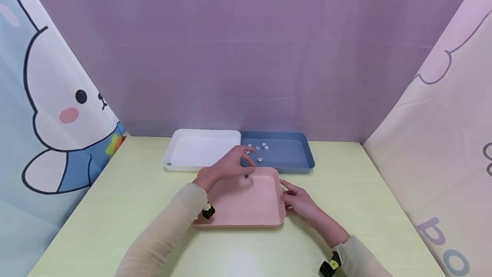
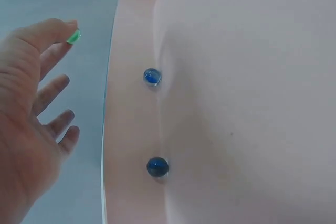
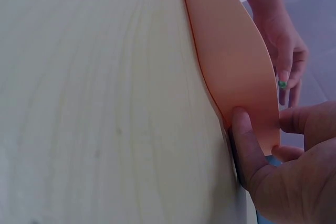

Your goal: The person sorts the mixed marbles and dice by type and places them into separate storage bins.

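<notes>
My left hand (image 1: 232, 161) pinches a green marble (image 2: 74, 36) between thumb and forefinger, its other fingers spread. It hovers over the far rim of the pink tray (image 1: 246, 208), close to the near left corner of the blue tray (image 1: 288, 155). Two marbles lie along the pink tray's edge in the left wrist view: a clear one with a blue core (image 2: 152, 77) and a darker blue one (image 2: 157, 167). My right hand (image 1: 301, 202) grips the pink tray's right wall, thumb and fingers on either side of it in the right wrist view.
Several white dice (image 1: 260, 160) lie in the blue tray. To its left, a white tray (image 1: 203, 146) holds a small dark marble (image 1: 169, 164) in its near left corner. All stand on a pale wooden table (image 1: 134, 174). A purple curtain (image 1: 246, 54) hangs behind, printed cloths at both sides.
</notes>
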`<state>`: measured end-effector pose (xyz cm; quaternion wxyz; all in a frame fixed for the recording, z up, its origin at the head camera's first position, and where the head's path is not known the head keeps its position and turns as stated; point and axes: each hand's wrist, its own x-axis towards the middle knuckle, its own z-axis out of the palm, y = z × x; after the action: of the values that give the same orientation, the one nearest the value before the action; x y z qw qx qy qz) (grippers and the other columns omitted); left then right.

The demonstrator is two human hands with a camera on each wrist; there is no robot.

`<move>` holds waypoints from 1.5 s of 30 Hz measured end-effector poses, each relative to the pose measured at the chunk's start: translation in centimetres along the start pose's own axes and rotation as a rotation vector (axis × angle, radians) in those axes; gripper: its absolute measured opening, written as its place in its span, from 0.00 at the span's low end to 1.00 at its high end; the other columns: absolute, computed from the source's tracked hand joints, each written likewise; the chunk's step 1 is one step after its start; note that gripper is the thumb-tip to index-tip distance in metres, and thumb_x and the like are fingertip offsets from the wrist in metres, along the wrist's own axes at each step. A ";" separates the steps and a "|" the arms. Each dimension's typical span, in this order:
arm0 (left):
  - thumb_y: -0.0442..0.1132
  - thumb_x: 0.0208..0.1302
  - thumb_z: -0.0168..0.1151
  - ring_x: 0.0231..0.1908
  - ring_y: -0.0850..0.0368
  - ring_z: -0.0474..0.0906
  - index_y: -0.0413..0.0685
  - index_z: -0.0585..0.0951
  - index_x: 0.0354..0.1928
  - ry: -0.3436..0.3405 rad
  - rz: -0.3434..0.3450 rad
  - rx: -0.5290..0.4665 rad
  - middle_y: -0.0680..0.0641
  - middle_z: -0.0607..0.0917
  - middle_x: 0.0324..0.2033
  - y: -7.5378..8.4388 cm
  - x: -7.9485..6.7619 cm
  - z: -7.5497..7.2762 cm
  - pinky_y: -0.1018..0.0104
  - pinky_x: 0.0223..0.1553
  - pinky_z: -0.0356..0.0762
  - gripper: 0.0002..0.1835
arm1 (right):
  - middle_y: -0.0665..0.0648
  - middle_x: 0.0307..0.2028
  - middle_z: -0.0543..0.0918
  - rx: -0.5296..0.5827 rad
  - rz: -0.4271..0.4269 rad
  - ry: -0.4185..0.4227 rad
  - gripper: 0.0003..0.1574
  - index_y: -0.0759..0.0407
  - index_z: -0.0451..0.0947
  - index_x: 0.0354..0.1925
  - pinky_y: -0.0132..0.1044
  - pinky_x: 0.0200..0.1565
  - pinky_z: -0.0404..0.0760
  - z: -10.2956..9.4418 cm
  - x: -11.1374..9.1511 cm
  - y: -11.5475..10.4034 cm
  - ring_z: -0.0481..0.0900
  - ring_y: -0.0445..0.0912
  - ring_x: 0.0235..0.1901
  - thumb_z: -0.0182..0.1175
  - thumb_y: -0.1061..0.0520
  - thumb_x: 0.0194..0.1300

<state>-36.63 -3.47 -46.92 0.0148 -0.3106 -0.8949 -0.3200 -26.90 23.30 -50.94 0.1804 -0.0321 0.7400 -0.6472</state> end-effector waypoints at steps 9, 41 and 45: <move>0.46 0.57 0.71 0.67 0.49 0.60 0.59 0.89 0.33 0.133 -0.076 -0.166 0.47 0.74 0.62 -1.7 -0.6 -0.8 0.44 0.64 0.60 0.03 | 0.69 0.49 0.76 0.012 0.003 -0.001 0.37 0.57 0.55 0.74 0.47 0.34 0.84 0.0 0.0 0.0 0.82 0.54 0.36 0.51 0.63 0.70; 0.40 0.57 0.72 0.60 0.48 0.69 0.47 0.88 0.34 0.323 -0.189 -0.312 0.44 0.79 0.56 -5.8 -0.4 -1.3 0.45 0.62 0.63 0.06 | 0.68 0.49 0.76 0.017 -0.001 -0.012 0.37 0.57 0.55 0.74 0.46 0.34 0.84 0.0 0.3 0.3 0.82 0.53 0.35 0.51 0.63 0.70; 0.40 0.57 0.72 0.60 0.48 0.70 0.46 0.88 0.35 0.323 -0.198 -0.317 0.41 0.78 0.56 -6.1 -0.4 -1.3 0.44 0.62 0.63 0.07 | 0.68 0.49 0.76 0.015 0.000 -0.009 0.37 0.57 0.55 0.74 0.47 0.35 0.84 0.0 0.2 0.1 0.83 0.54 0.36 0.51 0.63 0.70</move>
<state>-40.01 -8.14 -49.43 0.0773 -0.1646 -0.8458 -0.5016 -27.07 23.24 -51.12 0.1841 -0.0336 0.7342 -0.6526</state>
